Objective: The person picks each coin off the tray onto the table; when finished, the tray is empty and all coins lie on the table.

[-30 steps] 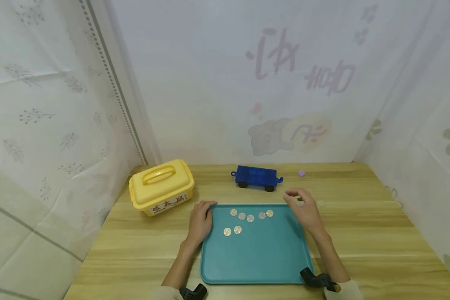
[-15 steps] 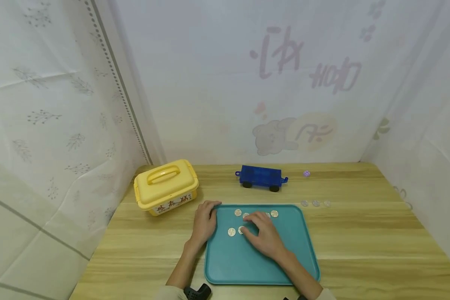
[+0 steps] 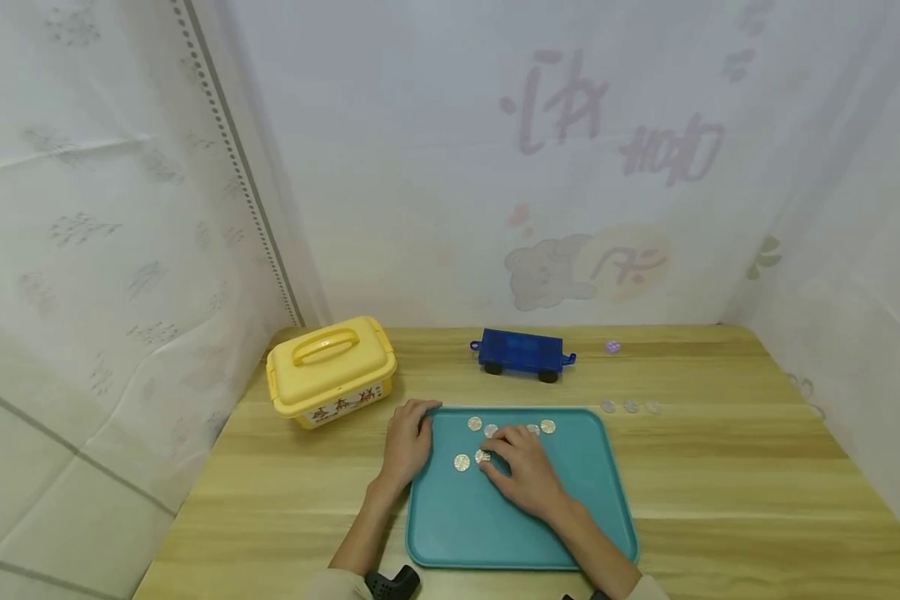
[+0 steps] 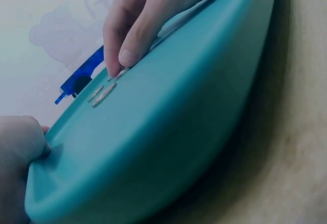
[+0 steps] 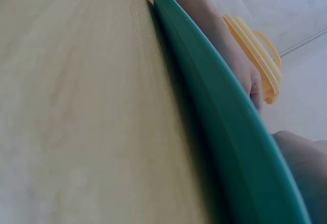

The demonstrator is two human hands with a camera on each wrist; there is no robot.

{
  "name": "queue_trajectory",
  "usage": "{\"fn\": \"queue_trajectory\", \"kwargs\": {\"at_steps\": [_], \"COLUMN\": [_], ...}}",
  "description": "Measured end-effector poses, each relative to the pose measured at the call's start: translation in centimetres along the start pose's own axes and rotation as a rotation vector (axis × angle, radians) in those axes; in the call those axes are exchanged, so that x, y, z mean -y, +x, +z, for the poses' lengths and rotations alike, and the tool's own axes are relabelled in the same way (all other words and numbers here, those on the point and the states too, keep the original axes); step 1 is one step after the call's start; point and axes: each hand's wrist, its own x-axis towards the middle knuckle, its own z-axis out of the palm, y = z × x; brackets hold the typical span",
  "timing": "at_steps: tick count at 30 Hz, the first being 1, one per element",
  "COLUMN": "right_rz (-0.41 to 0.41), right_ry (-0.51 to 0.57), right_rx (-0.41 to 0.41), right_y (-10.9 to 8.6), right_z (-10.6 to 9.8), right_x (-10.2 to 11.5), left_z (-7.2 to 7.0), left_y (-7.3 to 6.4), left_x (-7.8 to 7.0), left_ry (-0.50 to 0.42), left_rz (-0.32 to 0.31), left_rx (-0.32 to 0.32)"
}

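A teal tray (image 3: 525,533) lies on the table with several small round coins on it. My left hand (image 3: 407,442) holds its far left corner, thumb inside the rim, as the left wrist view also shows. Over the tray, my right hand (image 3: 528,475) has thumb and index finger on either side of a coin (image 3: 482,457) in the nearer row, pinching at its edges. Another coin (image 3: 461,462) lies just left of it. In the farther row, one end coin (image 3: 475,423) and the opposite end coin (image 3: 547,427) show; my right hand hides part of this row.
Right of the tray, three pale discs (image 3: 631,406) lie in a line on the wooden table (image 3: 735,483). Behind the tray stands a blue toy wagon (image 3: 522,353), with a small purple piece (image 3: 612,347) to its right. A yellow lidded box (image 3: 332,367) stands at left.
My right hand has come left from beyond the tray's far right corner to the coins, its fingers closing on one. Three discs beside the tray are now uncovered. My left hand stays put.
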Motion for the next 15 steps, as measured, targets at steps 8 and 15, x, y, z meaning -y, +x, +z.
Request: {"fn": "queue_trajectory", "kwargs": {"at_steps": [8, 15], "right_rz": [0.064, 0.082], "right_ry": [0.0, 0.053], "right_rx": [0.059, 0.051], "right_y": [0.19, 0.25], "right_z": [-0.21, -0.15], "right_x": [0.52, 0.57], "left_z": [0.07, 0.15], "left_y": [0.17, 0.15], "left_x": [-0.15, -0.07], "left_ry": [-0.006, 0.004], "left_rz": [0.004, -0.009], "left_rx": [-0.004, 0.008]}}
